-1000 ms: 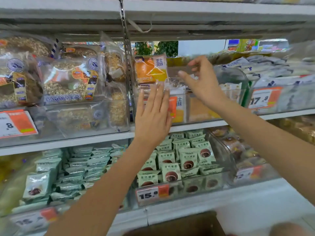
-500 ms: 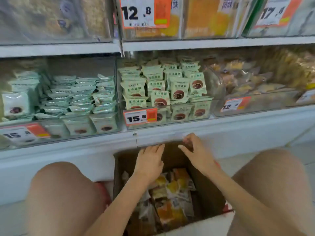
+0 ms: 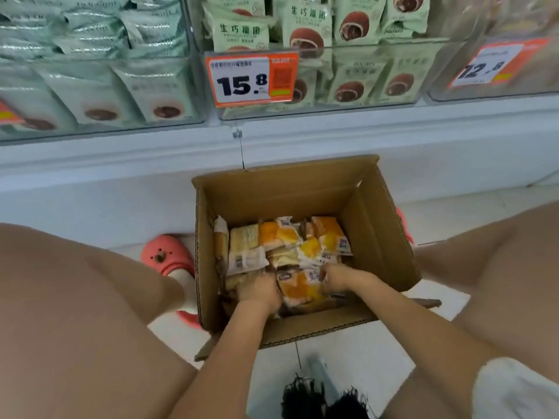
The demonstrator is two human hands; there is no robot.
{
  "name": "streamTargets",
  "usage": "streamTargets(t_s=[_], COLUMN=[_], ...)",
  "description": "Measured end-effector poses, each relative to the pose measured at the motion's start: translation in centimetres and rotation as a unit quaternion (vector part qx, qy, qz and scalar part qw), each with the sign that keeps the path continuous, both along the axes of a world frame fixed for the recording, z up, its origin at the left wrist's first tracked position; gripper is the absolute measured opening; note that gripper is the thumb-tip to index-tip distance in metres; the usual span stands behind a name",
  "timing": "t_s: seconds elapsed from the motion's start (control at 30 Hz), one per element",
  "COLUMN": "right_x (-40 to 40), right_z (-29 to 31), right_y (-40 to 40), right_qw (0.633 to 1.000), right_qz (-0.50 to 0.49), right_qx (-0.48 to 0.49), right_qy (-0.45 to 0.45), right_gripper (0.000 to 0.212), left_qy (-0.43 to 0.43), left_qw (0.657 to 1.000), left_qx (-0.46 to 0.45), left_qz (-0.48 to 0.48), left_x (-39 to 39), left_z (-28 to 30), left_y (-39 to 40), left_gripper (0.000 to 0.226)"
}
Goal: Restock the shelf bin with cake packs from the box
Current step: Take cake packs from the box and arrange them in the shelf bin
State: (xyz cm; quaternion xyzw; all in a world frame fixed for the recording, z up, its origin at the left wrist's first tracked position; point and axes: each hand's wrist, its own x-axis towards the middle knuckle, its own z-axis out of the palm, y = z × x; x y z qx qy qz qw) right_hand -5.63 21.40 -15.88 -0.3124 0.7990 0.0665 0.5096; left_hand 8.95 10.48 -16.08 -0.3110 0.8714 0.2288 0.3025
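At the left edge of the frame your bare knee fills the lower corner, and just right of it sits your coral-pink rubber clog [image 3: 168, 257], touching the left wall of the open brown cardboard box [image 3: 381, 237] on the white tiled floor [image 3: 348, 352]. Above, in the upper left, a clear shelf bin holds pale green snack packs [image 3: 90, 34]; to its right an orange-and-white price tag reading 15.8 [image 3: 251, 80] hangs on a bin of green packs printed with round brown cakes [image 3: 348, 68].

Inside the box, at centre frame, lies a loose heap of orange-and-white plastic cake packs [image 3: 287, 240]. Your left hand [image 3: 260, 293] is down among them near the box's front wall, fingers curled onto the left edge of the nearest orange cake pack [image 3: 299, 288]. That pack lies directly between your hands. Your right hand [image 3: 340, 278] grips its right edge, fingers bent around it. The other packs lie just beyond your knuckles, toward the box's far wall.
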Motion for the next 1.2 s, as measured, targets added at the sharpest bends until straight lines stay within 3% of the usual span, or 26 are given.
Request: streamTargets(t_s=[0.17, 0.27, 0.4, 0.53, 0.7, 0.8, 0.87, 0.93, 1.0, 1.07, 1.1, 1.13, 1.2], right_x=[3.8, 6.1, 7.8, 8.0, 6.8, 4.9, 3.7, 2.7, 2.2, 2.4, 2.7, 3.0, 3.6], right_z=[-0.9, -2.4, -4.4, -5.6, -5.5, -3.4, -1.6, -0.1, 0.6, 0.9, 1.0, 1.1, 1.0], right_y=[-4.0, -6.3, -6.7, -5.5, -3.2, -2.4, -2.5, -2.7, -2.7, -2.6, -2.6, -2.5, -2.2], right_qw=[0.991, 0.987, 0.981, 0.969, 0.941, 0.893, 0.838, 0.773, 0.721, 0.697, 0.690, 0.684, 0.670], right_qz=[0.099, 0.073, 0.045, -0.030, -0.191, -0.324, -0.425, -0.503, -0.546, -0.558, -0.561, -0.564, -0.577], right_qx=[-0.085, -0.132, -0.184, -0.242, -0.273, -0.285, -0.291, -0.297, -0.301, -0.295, -0.289, -0.287, -0.290], right_qy=[-0.003, -0.048, -0.039, -0.043, -0.058, -0.129, -0.183, -0.246, -0.302, -0.340, -0.354, -0.363, -0.366], right_gripper=[0.057, 0.062, 0.061, 0.043, 0.041, 0.034, 0.032, 0.027, 0.033, 0.038, 0.041, 0.044, 0.047], left_qy=[0.015, 0.016, 0.001, 0.003, 0.104, 0.218, 0.281, 0.295, 0.269, 0.250, 0.253, 0.263, 0.285], left_qw=[0.995, 0.987, 0.982, 0.982, 0.945, 0.882, 0.822, 0.766, 0.702, 0.592, 0.550, 0.524, 0.514], left_qx=[0.002, -0.003, -0.009, -0.027, 0.017, 0.032, 0.075, 0.141, 0.269, 0.443, 0.489, 0.509, 0.503], left_qz=[0.097, 0.160, 0.188, 0.185, 0.309, 0.416, 0.490, 0.553, 0.602, 0.625, 0.628, 0.630, 0.634], left_x=[0.5, 1.1, 1.9, 2.8, 3.1, 2.5, 2.0, 1.7, 1.6, 1.3, 1.0, 0.8, 0.5], left_z=[-0.3, -0.7, -0.7, -0.6, -0.8, -0.1, 0.4, 0.6, 1.3, 2.1, 2.4, 2.5, 2.3], left_y=[-0.9, -1.7, -1.9, -1.8, -2.6, -2.9, -2.9, -3.1, -3.1, -2.7, -2.5, -2.3, -2.0], left_gripper=[0.035, 0.033, 0.035, 0.031, 0.043, 0.042, 0.047, 0.059, 0.064, 0.051, 0.043, 0.039, 0.045])
